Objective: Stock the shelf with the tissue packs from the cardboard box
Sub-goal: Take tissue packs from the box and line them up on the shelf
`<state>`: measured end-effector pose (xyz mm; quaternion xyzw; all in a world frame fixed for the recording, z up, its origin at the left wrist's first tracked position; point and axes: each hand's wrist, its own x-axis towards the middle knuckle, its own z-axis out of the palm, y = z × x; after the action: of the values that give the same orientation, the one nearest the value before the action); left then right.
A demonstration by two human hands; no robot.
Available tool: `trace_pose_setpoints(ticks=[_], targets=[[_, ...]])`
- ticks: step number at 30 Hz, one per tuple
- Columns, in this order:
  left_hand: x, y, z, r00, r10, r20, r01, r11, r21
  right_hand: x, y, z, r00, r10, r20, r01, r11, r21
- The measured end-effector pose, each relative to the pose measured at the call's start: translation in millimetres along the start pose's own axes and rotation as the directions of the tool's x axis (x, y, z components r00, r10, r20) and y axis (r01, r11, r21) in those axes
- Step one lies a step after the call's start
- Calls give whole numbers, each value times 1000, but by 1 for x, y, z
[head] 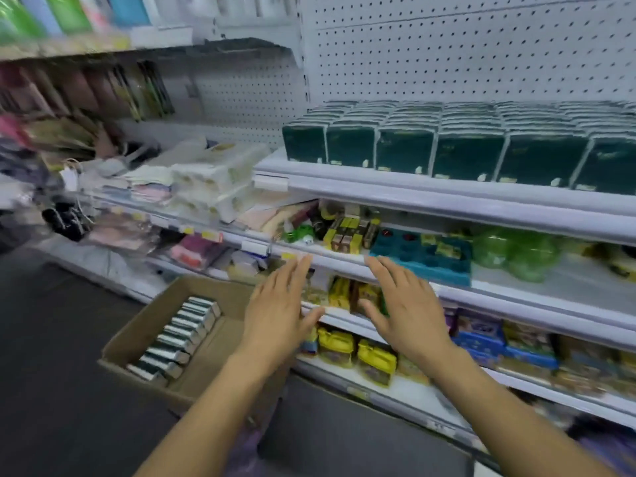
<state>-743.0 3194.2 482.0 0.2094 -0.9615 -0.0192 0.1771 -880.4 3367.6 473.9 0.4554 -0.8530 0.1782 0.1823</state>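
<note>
Rows of dark green tissue packs stand on the upper white shelf at the right. On the floor at the lower left sits an open cardboard box holding a row of several green tissue packs along its left side. My left hand hangs flat above the box's right edge, fingers straight and holding nothing. Beside it my right hand is spread the same way in front of the lower shelves, also holding nothing.
Below the tissue shelf are a blue tray, green bags and yellow packets on lower shelves. White wrapped packs and mixed goods fill the left shelves. Perforated white backboard rises behind. Dark floor lies at the left.
</note>
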Motion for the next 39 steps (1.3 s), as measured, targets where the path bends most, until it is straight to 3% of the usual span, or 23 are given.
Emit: trace_pose_setpoints(ticks=[6,15,25,30,34,39], targets=[[-52,-118,4,986,-131,101,129,991,24,22,-101,64,997,-49,58,47,999,23],[-70,-252,45,903,-339,263,342,939,36,78,-187,170,921,-182,345,145,981,131],[-45,-400,106,694,-551,463,603,797,44,183,-244,305,773,-213,597,103,972,213],[-35,-462,141,620,-561,549,635,769,70,211,-275,363,722,-231,652,79,964,253],[-31,-502,168,602,-531,597,607,789,90,214,-299,412,687,-272,674,85,951,297],[-23,-532,220,594,-373,713,432,895,109,199,-329,465,651,-230,724,55,965,258]])
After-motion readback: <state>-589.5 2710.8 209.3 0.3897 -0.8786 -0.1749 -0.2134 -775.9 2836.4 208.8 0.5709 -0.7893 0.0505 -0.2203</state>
